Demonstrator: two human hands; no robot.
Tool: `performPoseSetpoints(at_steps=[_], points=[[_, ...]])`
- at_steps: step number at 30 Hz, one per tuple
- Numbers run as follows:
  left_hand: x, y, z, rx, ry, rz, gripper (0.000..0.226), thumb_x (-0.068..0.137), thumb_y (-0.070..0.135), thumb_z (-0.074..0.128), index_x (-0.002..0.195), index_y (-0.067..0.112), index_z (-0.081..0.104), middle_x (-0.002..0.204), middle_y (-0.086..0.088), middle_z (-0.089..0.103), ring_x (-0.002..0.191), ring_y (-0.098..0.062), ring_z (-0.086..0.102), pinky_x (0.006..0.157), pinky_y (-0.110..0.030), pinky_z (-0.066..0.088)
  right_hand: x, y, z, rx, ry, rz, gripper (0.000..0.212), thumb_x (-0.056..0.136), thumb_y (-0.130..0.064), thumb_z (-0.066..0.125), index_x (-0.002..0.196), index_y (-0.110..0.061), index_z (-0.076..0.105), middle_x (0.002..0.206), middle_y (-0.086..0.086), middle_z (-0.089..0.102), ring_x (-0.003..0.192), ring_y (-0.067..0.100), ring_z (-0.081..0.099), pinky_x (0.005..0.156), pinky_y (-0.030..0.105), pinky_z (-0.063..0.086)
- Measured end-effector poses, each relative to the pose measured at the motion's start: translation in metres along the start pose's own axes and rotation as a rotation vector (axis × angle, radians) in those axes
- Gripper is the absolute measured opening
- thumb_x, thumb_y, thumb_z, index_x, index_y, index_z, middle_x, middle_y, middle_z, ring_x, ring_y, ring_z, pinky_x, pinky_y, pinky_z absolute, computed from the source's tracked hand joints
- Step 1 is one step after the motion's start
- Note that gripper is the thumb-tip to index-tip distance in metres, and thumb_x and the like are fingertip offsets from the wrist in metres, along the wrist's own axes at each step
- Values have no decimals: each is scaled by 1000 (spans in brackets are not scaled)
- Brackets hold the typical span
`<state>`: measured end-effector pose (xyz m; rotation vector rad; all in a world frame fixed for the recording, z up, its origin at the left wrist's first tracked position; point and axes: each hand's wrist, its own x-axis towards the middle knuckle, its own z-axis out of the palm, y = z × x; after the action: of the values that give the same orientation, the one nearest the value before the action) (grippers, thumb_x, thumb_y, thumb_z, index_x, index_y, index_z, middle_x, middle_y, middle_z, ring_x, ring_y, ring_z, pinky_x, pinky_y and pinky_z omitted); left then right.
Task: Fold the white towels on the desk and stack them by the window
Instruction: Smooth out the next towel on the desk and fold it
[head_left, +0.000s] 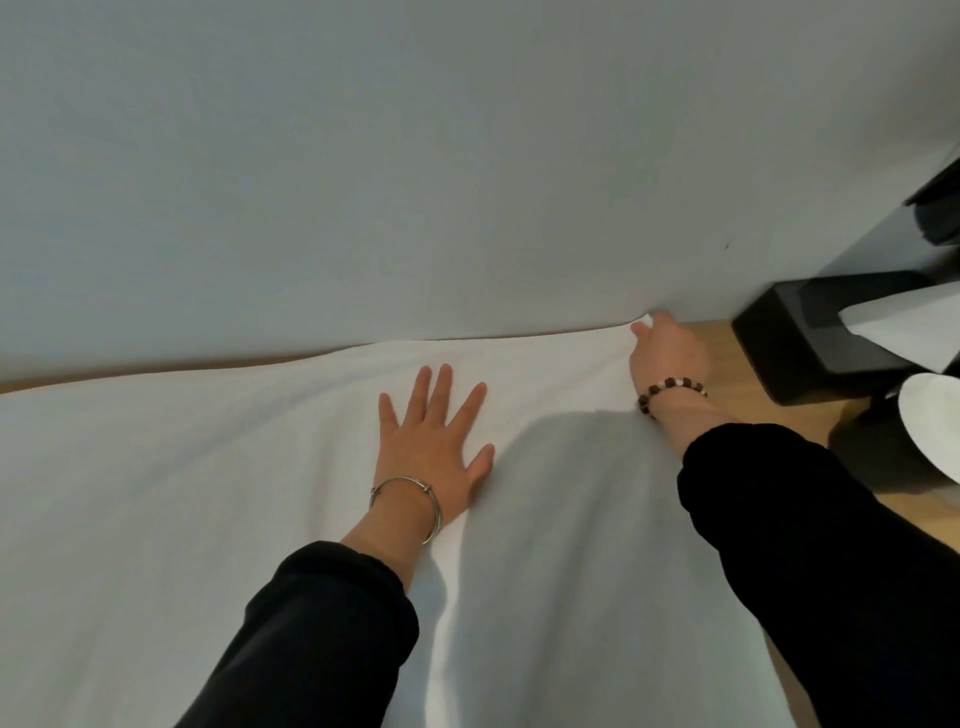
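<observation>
Your left hand (434, 441) lay flat on the white towel (208, 493), palm down, with fingers and thumb spread wide and pressed onto the cloth near its middle. Your right hand (667, 353) was at the towel's far right corner, close against the wall (415, 156). Its fingers were curled over that corner and pinched it, and a small tuft of white showed at the fingertips (641, 328). How tightly they held it could not be told from the head view.

The towel was spread open across the wooden desk (714, 332). It covered nearly all of the desk in view, and its far edge ran along the foot of the wall. Soft wrinkles crossed it, and your right arm cast a shadow over its right part.

A silver bangle (415, 499) sat on your left wrist and a bracelet of brown and pale beads (670, 392) on your right one (both sleeves were black and pushed up a little). Bare wood showed to the right of the towel. A black tissue box (810, 332) stood there near the wall, apart from the towel, with a white tissue (893, 322) sticking out of it. At the right edge of the frame was a rounded white object (930, 431), which was cut off.
</observation>
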<state>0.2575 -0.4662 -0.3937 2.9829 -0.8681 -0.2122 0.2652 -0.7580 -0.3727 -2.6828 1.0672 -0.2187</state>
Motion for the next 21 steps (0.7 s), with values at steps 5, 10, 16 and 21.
performPoseSetpoints(at_steps=[5,10,16,21], points=[[2,1,0,-3,-13,-38,75,76,65,-6,146,41,-14,158,0,-17,142,-23,-23,111,-55,-9,-9,-10,-4,-36,64,43,21,96,-21,49,112,-8,54,110,16,58,100,36,55,72,36,37],[2,1,-2,-20,-11,-42,77,77,64,-1,148,37,-10,158,1,-15,143,-21,-21,113,-54,-7,-81,-50,1,30,346,-412,34,75,-8,56,107,-5,63,115,21,60,110,39,56,99,44,34],[2,2,-3,-48,7,-54,77,79,58,4,151,30,-4,159,3,-11,144,-18,-17,115,-50,-5,-85,-17,15,-107,-274,-678,55,99,-34,38,151,-24,22,160,-1,11,147,16,10,116,42,3],[2,1,-2,-49,13,-44,73,83,57,10,151,31,-3,159,2,-10,145,-19,-16,116,-49,-5,-43,15,-6,-257,-361,-436,57,101,-38,21,153,-21,2,161,-1,-6,147,12,-6,117,41,-4]])
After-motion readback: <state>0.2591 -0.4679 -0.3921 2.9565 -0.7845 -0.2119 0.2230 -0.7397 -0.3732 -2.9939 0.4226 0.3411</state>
